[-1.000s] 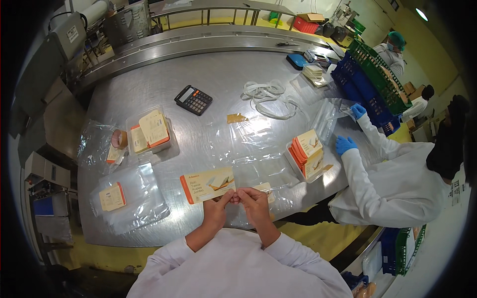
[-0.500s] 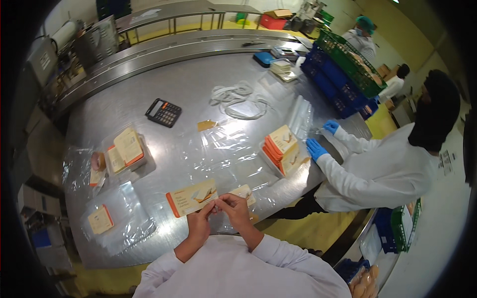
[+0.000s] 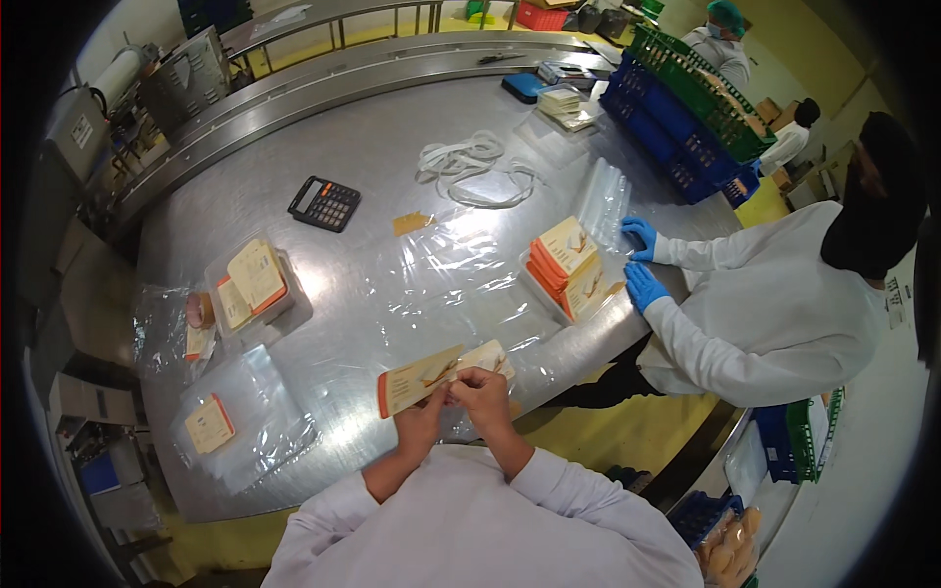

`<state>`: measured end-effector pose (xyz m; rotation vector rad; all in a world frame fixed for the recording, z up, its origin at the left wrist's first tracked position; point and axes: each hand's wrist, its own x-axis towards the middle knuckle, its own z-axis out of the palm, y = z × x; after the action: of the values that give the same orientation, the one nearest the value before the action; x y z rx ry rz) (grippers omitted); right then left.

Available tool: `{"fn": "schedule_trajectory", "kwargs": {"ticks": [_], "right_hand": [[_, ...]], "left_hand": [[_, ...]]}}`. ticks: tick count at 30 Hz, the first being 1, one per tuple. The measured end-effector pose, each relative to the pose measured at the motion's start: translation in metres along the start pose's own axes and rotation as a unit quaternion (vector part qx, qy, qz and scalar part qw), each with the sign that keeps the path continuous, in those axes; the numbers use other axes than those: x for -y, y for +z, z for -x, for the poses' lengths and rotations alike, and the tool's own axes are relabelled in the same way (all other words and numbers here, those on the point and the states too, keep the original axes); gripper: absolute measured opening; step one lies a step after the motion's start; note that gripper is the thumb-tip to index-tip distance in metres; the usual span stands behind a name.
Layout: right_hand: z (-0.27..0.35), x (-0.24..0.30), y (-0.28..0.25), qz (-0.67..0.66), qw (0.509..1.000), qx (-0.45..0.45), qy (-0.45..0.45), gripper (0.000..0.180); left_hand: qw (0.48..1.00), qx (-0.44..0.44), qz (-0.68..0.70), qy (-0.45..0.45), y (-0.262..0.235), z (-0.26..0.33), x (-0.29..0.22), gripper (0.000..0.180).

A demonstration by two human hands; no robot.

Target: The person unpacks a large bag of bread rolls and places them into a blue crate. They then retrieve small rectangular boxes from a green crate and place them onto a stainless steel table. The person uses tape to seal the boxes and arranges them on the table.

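Note:
A cream printed card (image 3: 414,382) with an orange end is held tilted in front of me. My left hand (image 3: 420,427) is closed on its lower edge. My right hand (image 3: 483,400) is pinched at the card's right end, close to the left fingertips. Just beyond the right hand lies another cream card (image 3: 490,359), partly hidden by it. Clear plastic film (image 3: 441,269) spreads over the steel table (image 3: 372,147) past my hands. To the right, a clear tub (image 3: 549,294) holds several orange-and-cream cards.
A co-worker's blue-gloved hands (image 3: 642,269) rest beside plastic sleeves (image 3: 600,201) at right. Left are another card tub (image 3: 279,309), a tape roll (image 3: 200,310) and a bag stack (image 3: 265,402). Farther off are a calculator (image 3: 324,204), white straps (image 3: 470,167) and stacked crates (image 3: 676,127).
The card in my hands has moved right and tilted, so its face now shows at a slant. The co-worker's gloved hands have shifted slightly. My view has turned a little.

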<state>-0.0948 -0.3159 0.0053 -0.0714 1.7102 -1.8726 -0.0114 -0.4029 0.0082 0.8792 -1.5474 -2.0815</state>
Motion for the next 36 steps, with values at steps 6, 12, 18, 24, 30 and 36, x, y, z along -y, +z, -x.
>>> {"fn": "schedule_trajectory", "kwargs": {"ticks": [6, 12, 18, 24, 30, 36], "right_hand": [[-0.008, -0.029, -0.015, 0.019, 0.999, -0.032, 0.040, 0.007], [-0.009, -0.027, -0.028, -0.039, 0.997, -0.012, 0.062, 0.011], [-0.013, -0.021, -0.036, -0.047, 0.998, 0.030, 0.044, 0.010], [-0.026, -0.029, -0.041, 0.009, 0.997, 0.067, 0.042, 0.009], [-0.028, -0.034, -0.079, 0.156, 0.985, -0.025, -0.070, 0.016], [-0.013, -0.059, -0.161, 0.471, 0.805, -0.301, -0.201, 0.038]], "left_hand": [[0.993, -0.006, -0.110, -0.039, 0.004, -0.006, 0.023, 0.026], [0.998, -0.003, 0.011, -0.054, 0.014, -0.016, 0.007, 0.026], [0.984, 0.059, 0.117, -0.119, 0.004, -0.031, 0.023, 0.027], [0.966, 0.070, 0.166, -0.185, 0.001, -0.036, 0.015, 0.022], [0.952, 0.098, 0.182, -0.225, -0.010, -0.036, 0.021, 0.019], [0.976, 0.143, -0.166, -0.024, -0.031, -0.031, 0.057, 0.035]]}}
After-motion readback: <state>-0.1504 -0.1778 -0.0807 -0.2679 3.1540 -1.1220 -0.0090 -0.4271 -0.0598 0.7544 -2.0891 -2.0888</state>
